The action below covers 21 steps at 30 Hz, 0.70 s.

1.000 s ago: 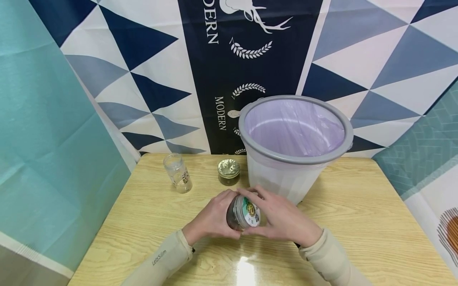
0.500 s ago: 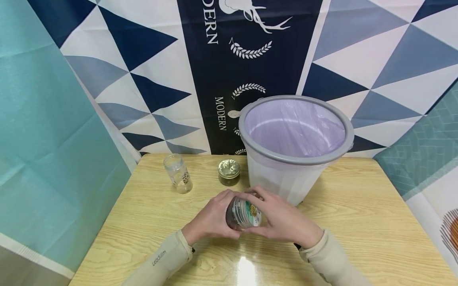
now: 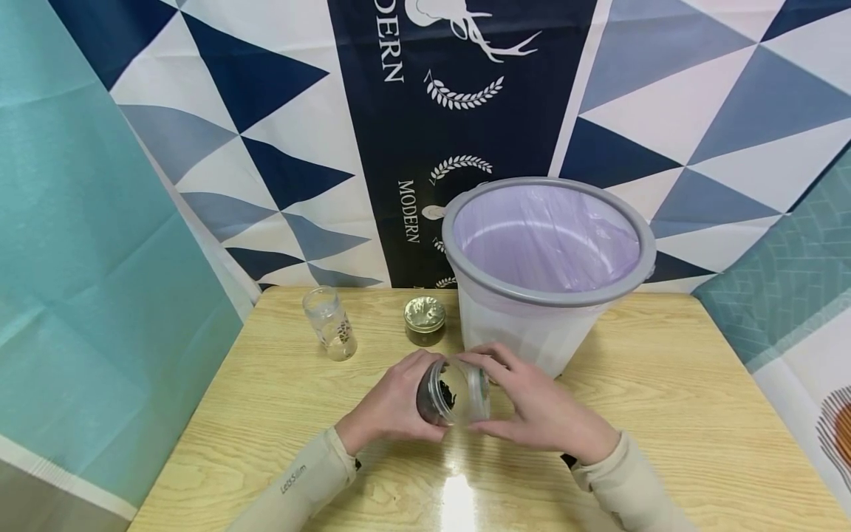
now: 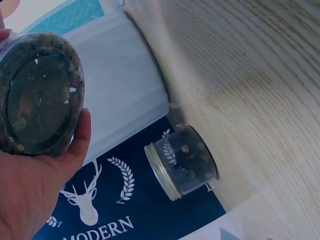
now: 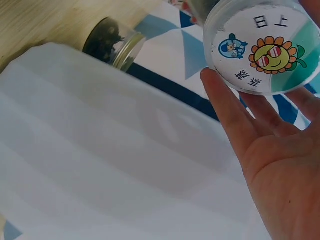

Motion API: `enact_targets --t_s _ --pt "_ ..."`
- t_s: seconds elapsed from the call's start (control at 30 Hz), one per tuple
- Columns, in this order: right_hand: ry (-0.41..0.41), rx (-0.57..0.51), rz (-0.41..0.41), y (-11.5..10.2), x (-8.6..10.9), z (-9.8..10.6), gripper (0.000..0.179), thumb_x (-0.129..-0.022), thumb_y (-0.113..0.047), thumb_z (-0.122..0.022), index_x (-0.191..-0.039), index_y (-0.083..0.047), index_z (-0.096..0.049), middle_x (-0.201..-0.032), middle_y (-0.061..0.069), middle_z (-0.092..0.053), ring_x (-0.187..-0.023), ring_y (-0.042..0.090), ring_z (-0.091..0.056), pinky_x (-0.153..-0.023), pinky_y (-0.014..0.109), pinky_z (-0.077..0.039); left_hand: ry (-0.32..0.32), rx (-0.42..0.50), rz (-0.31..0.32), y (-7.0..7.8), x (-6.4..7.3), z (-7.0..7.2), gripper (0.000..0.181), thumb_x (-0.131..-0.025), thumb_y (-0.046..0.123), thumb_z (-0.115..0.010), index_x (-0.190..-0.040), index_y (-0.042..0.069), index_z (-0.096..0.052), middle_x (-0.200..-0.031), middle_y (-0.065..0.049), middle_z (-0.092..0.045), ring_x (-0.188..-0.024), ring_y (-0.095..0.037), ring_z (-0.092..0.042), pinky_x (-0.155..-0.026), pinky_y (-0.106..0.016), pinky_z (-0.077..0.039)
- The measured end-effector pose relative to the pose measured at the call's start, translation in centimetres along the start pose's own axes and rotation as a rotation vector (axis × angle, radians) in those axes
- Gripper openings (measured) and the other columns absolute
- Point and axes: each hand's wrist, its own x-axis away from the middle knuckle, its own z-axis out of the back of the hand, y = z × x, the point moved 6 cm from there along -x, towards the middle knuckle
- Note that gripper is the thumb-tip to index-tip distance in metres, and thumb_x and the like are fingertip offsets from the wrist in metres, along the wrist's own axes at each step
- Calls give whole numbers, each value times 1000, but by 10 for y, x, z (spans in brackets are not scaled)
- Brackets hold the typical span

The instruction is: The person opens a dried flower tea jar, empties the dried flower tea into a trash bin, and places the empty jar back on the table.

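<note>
So the left hand (image 3: 399, 403), around the lower middle of the head view, has its fingers and thumb curled round a clear, round plastic jar (image 3: 428, 400) with dark stuff inside. The jar is tipped on its side, its mouth facing the right side of the frame, and you can see dark, loose bits inside the opening. The left wrist view shows its round base in the upper left, with dark contents and a few pale specks behind the clear plastic.

Just beside that mouth, the right hand (image 3: 532, 403) pinches a round, clear-rimmed lid (image 3: 482, 391) between thumb and fingers. There's a slim gap between lid and jar, and the lid is a bit blurry from up top. Right wrist view has it in the upper right: white and green sticker, orange-petalled sunflower in sunglasses, small blue cartoon figure, some dark characters.

Both hands are over a light wood-grain table (image 3: 665, 414). Above them, near the centre of the head view, sits a short, see-through jar with a gold metal lid (image 3: 425, 319). Left of that is a tall, clear drinking glass with a dark printed pattern (image 3: 330, 323). Right of centre, a big white bin with a grey rim and lilac liner (image 3: 532, 325) stands upright.
</note>
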Motion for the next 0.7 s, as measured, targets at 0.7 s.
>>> enact_targets --t_s 0.7 --pt "64 124 -105 28 56 51 84 -57 -16 -98 -132 -14 -60 -134 2 -47 -114 21 -59 -81 39 -59 51 34 -58 8 -3 0 90 -51 25 -97 -131 11 -58 -121 -2 -63 -109 -15 -62 -97 -33 -58"
